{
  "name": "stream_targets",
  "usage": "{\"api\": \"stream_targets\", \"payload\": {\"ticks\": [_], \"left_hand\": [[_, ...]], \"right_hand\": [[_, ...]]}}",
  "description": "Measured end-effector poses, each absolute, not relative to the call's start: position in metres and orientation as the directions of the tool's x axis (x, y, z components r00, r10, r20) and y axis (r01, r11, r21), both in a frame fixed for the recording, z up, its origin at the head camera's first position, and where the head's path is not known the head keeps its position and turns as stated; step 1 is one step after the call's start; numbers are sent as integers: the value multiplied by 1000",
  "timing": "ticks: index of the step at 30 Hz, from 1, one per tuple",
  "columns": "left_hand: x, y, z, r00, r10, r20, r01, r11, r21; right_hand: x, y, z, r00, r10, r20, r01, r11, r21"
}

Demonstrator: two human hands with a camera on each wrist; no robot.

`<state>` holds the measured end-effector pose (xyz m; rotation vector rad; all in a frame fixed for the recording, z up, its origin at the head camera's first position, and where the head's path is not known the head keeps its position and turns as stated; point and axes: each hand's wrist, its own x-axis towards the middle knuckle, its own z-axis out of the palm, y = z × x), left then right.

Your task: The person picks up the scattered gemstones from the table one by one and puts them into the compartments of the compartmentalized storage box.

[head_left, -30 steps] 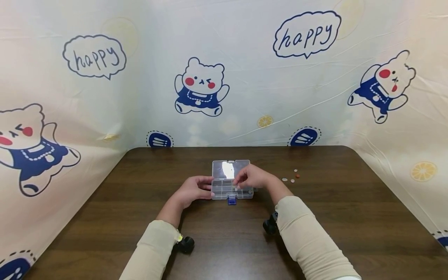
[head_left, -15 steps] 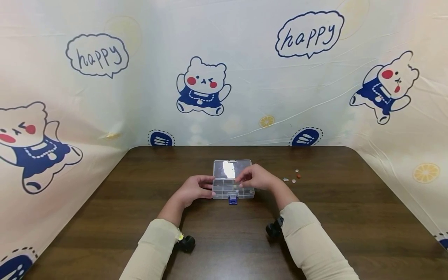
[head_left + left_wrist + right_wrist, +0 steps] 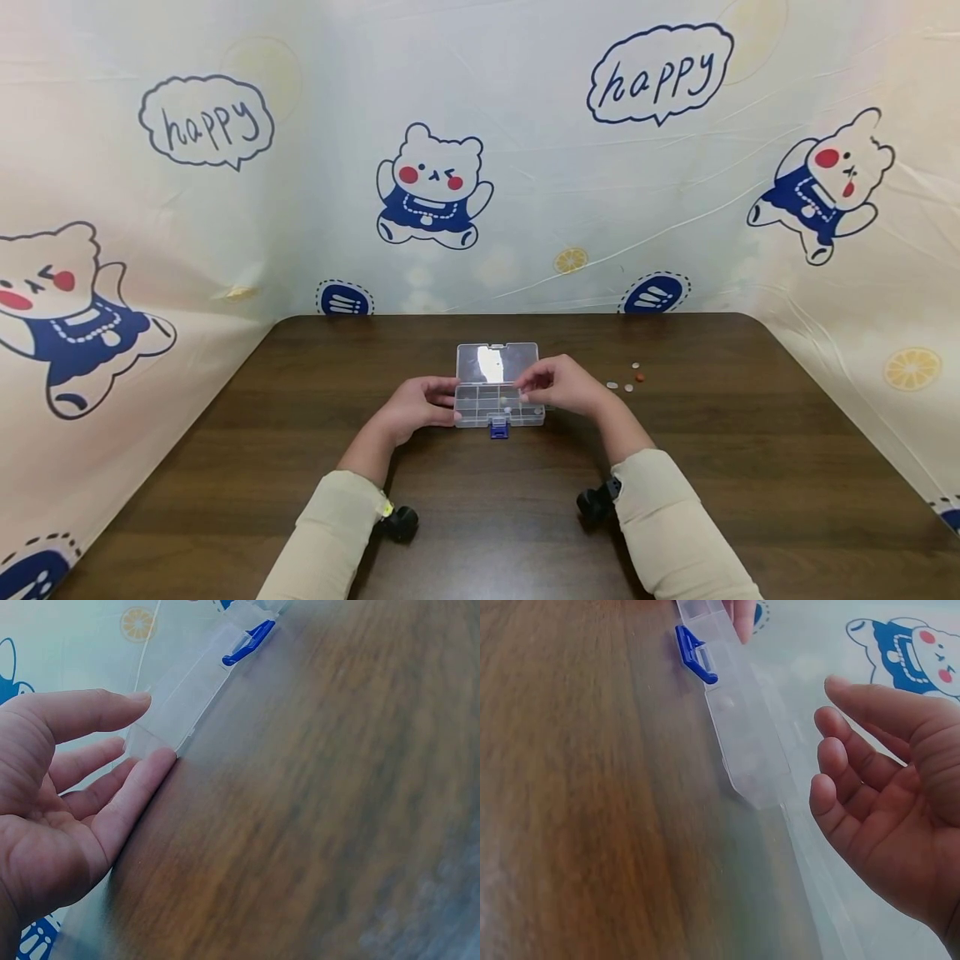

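Observation:
A clear plastic compartment box (image 3: 476,407) stands with its lid (image 3: 480,364) raised at the back and a blue latch (image 3: 498,430) at the front. Small pale pieces (image 3: 506,408) lie in its right compartments. My left hand (image 3: 408,410) touches the box's left end with fairly straight fingers; in the left wrist view one fingertip (image 3: 166,756) rests at the lower corner. Over the box's right back part is my right hand (image 3: 558,385). The right wrist view shows its fingers (image 3: 832,754) loosely bent and apart, holding nothing.
Several small round pieces, white ones (image 3: 612,385) and a reddish-brown one (image 3: 640,377), lie on the brown table (image 3: 480,517) right of the box. A printed cloth (image 3: 525,208) hangs behind and at both sides. Each wrist carries a black camera (image 3: 401,524).
My right hand has drawn back rightward from the middle compartments, uncovering pale pieces there. The left hand stays at the box's left end.

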<state>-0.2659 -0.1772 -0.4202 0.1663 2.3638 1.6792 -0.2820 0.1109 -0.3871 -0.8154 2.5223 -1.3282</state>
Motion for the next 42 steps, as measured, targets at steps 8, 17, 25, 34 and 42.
{"api": "stream_targets", "payload": {"ticks": [8,17,25,34,42], "left_hand": [[-265,-177,-419,-965,228,-132,-50,335,941],[-262,-175,-416,-964,233,-126,-42,337,941],[-264,-176,-418,-967,222,-125,-45,335,941],[-265,-176,-419,-966,222,-129,-49,335,941],[-265,-176,-420,-965,228,-126,-46,327,944]], "right_hand": [[-275,120,-386,-857,-503,112,-362,432,-826],[-269,129,-385,-879,-459,126,-357,459,-814],[-265,138,-384,-891,-431,140,-355,473,-806],[-264,153,-384,-908,-393,143,-337,486,-806],[-264,168,-390,-904,-394,163,-354,481,-802]]}}
